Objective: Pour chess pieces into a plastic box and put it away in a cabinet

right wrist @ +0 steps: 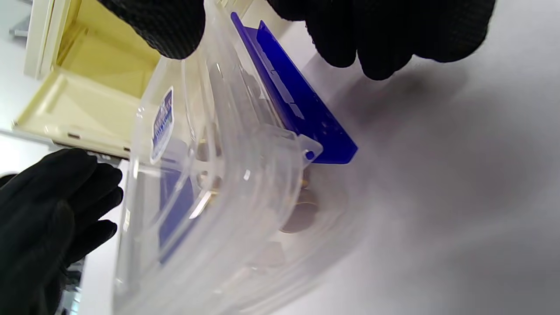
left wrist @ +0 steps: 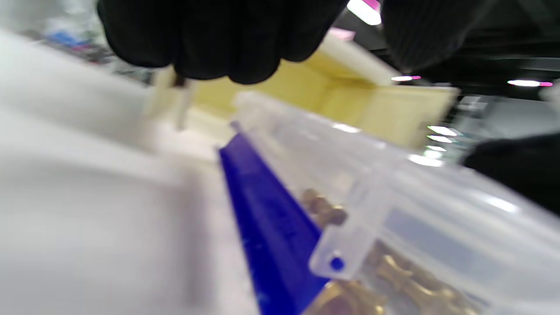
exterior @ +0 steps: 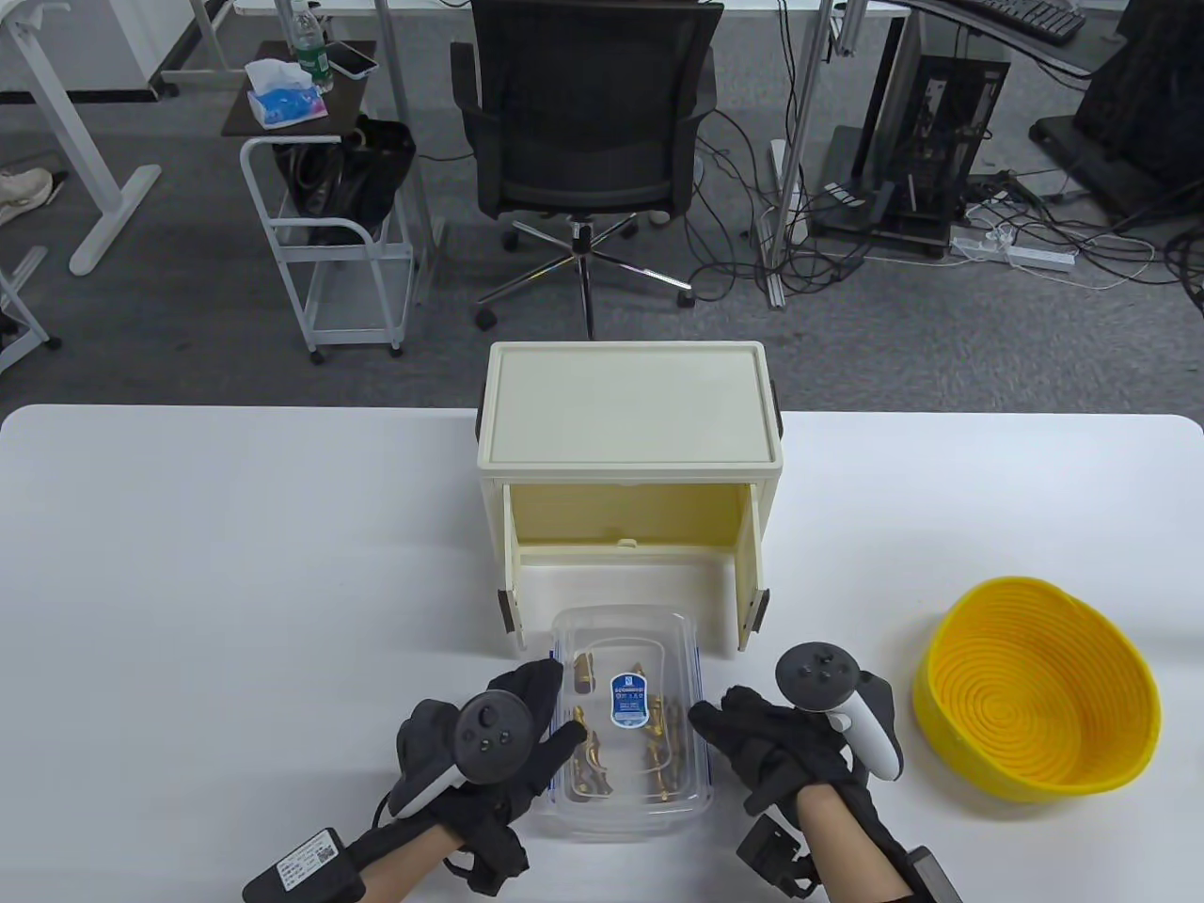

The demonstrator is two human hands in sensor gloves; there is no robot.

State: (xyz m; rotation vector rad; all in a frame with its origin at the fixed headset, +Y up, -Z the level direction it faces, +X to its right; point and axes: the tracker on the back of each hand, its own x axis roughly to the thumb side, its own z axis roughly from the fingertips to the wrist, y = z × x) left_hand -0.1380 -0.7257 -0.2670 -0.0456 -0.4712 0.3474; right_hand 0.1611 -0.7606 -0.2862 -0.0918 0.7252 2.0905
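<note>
The clear plastic box (exterior: 628, 720) with the golden chess pieces (exterior: 658, 729) inside and its lid on lies on the white table (exterior: 235, 564), at 6 o'clock from the open cream cabinet (exterior: 628, 470). The left hand (exterior: 489, 743) grips its side at 9 o'clock and the right hand (exterior: 781, 743) its side at 3 o'clock, so the box sits between both palms. A yellow basket (exterior: 1035, 701) stands at 3 o'clock, well apart.
</note>
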